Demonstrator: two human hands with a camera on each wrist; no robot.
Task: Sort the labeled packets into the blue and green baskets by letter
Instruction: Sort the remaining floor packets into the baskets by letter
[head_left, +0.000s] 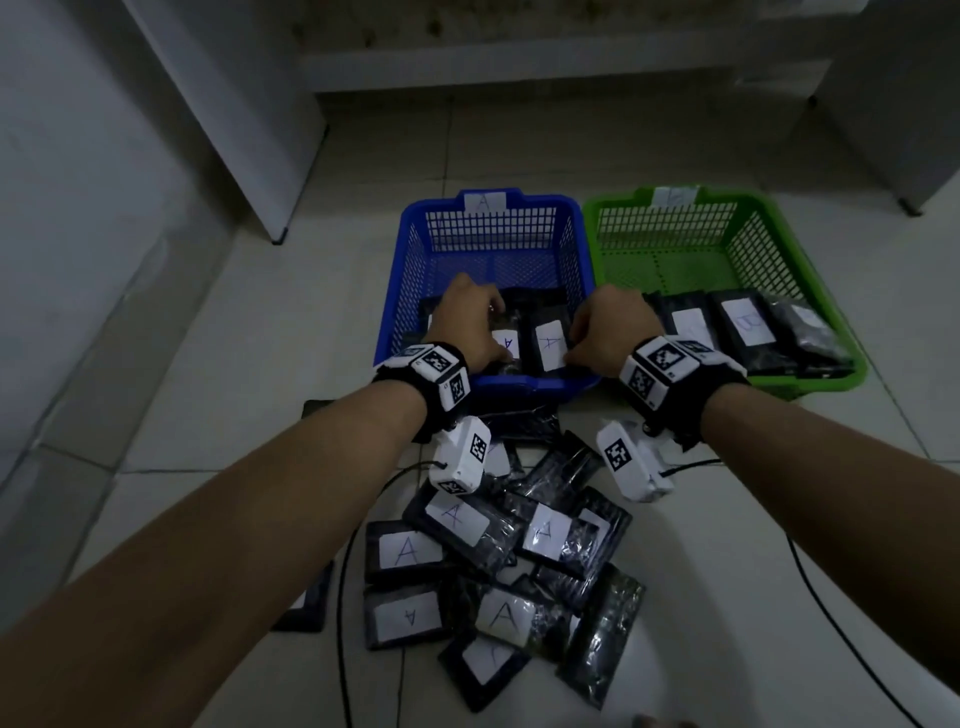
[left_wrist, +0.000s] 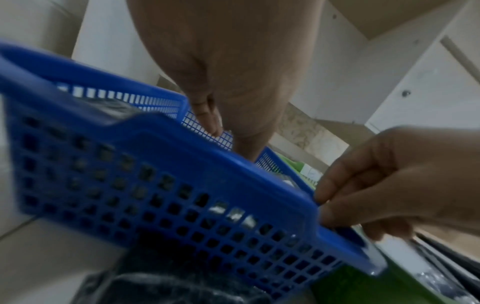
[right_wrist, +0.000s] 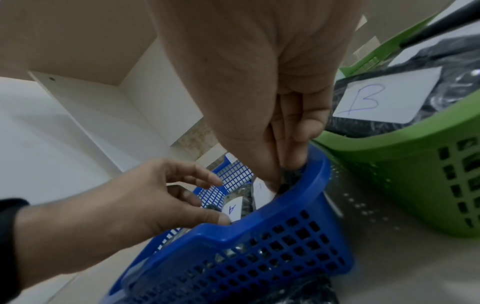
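Both of my hands reach into the near end of the blue basket (head_left: 545, 200), which carries an "A" tag. My left hand (head_left: 483, 332) curls over a black packet labelled A (head_left: 506, 340), thumb at its near edge; in the right wrist view the label (right_wrist: 231, 209) shows between the thumb and the fingers. Beside it, my right hand (head_left: 582, 343) pinches the right edge of a second A packet (head_left: 550, 345), with its fingertips (right_wrist: 283, 174) pressed together on the black wrap. The green basket (head_left: 779, 202) to the right holds several packets, one labelled B (right_wrist: 384, 96).
A loose pile of black packets (head_left: 498, 561), mostly showing A labels, lies on the tiled floor under my wrists. Thin black cables (head_left: 340, 597) run past the pile on both sides. White cabinets (head_left: 234, 104) stand at the left, and another stands at the far right.
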